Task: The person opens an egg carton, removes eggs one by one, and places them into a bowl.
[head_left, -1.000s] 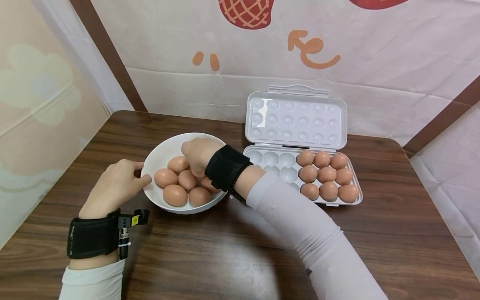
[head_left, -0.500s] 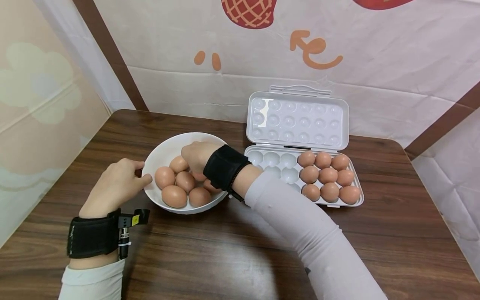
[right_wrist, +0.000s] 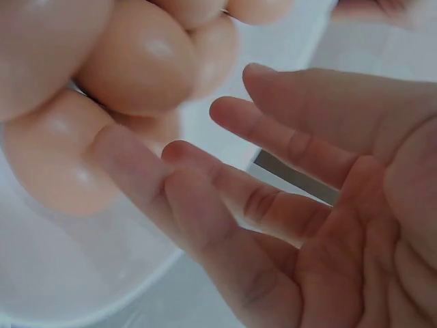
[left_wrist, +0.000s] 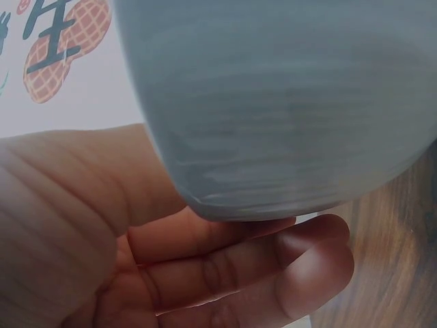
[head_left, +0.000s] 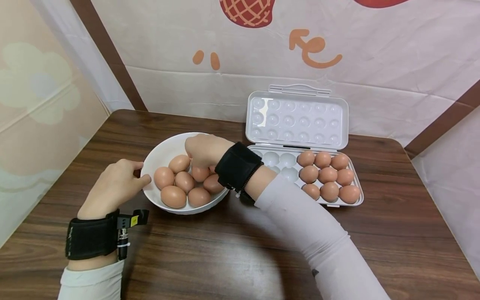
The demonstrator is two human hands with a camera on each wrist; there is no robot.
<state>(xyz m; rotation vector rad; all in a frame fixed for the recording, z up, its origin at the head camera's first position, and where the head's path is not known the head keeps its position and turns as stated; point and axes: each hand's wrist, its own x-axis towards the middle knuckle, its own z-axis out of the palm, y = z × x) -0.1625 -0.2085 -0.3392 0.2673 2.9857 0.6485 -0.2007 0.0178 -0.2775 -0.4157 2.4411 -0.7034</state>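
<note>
On the brown table (head_left: 180,258), the white egg box (head_left: 271,158) lies open; it looks thin and light. The white bowl (head_left: 161,154) looks hard and smooth, best held by its edge. The left hand (head_left: 116,185) has its thumb and bent fingers around that edge. The right hand (head_left: 206,150) is over the bowl, fingers apart and a little bent, holding nothing.

Brown eggs (head_left: 173,196) sit in the bowl, and more eggs (head_left: 328,175) fill the box's right half. They are likely light, slippery and easy to crack, so a soft hold around the fat middle should work best.

The right sleeve (head_left: 307,221) and wrist band (head_left: 240,166) cover some box cups. The right hand hides part of the bowl. I can't tell if its fingertip touches an egg.
</note>
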